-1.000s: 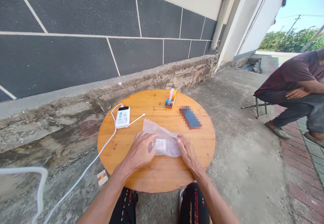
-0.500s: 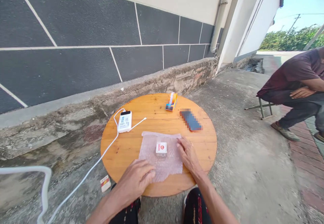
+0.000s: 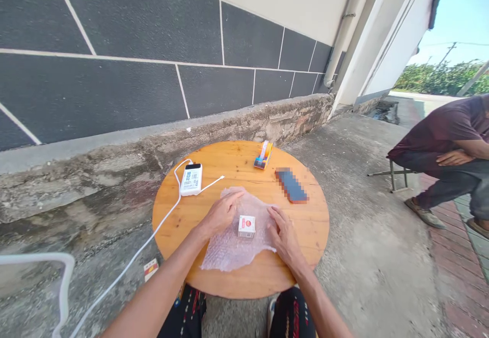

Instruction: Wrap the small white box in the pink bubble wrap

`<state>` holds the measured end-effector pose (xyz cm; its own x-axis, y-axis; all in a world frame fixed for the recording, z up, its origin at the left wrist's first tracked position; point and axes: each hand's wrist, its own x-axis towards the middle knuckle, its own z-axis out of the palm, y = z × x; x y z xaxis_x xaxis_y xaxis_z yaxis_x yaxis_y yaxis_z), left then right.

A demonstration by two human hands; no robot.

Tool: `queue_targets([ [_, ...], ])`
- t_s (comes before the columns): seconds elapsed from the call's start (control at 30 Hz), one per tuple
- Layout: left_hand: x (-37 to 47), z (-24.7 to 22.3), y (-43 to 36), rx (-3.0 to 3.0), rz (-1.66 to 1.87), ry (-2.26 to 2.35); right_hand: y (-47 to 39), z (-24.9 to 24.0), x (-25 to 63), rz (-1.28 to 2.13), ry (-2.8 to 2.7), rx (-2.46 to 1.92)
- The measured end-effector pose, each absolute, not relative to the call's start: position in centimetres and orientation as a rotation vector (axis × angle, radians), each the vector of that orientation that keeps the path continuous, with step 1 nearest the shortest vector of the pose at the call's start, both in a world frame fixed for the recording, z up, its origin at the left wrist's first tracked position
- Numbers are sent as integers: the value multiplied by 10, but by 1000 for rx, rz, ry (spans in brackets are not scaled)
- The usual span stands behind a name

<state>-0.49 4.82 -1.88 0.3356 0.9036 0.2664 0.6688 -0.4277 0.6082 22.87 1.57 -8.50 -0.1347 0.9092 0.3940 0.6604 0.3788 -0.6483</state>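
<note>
A translucent sheet of bubble wrap (image 3: 233, 251) lies askew on the round wooden table (image 3: 244, 284). On its middle sits a small white box (image 3: 246, 227) with red print. My left hand (image 3: 221, 215) is on the sheet's upper left part, palm down, with its fingers stretched out towards the far corner. My right hand (image 3: 283, 232) rests at the sheet's right edge, its fingers extended and slightly bent, touching the wrap. The box stands between the two hands, and neither touches it.
An orange-and-blue tape dispenser (image 3: 263, 156) and a phone (image 3: 292, 185), blurred out, lie farther back. On the left is a white power bank (image 3: 191, 179) with a white cable (image 3: 153, 238) running off the table. A seated person (image 3: 451, 144) is at the right, beyond the table.
My left hand has gone from the sheet's near left corner to its far left part. The bubble wrap has turned clockwise and wrinkled. My right hand stays at the right edge.
</note>
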Motion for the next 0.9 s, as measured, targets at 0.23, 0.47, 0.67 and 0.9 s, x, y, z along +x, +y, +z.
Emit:
queue_targets([
  [0.23,6,-34,59,2181,821,1352,15,-86,227,377,-1905,-1386],
  [0.47,-10,-45,20,2100,874,1369,8,-79,224,328,-1912,-1438],
  [0.67,-18,-46,12,2136,781,1294,23,-54,221,384,-2034,-1442],
  [0.9,-27,-43,16,2263,610,1223,28,-19,216,403,-2190,-1509],
])
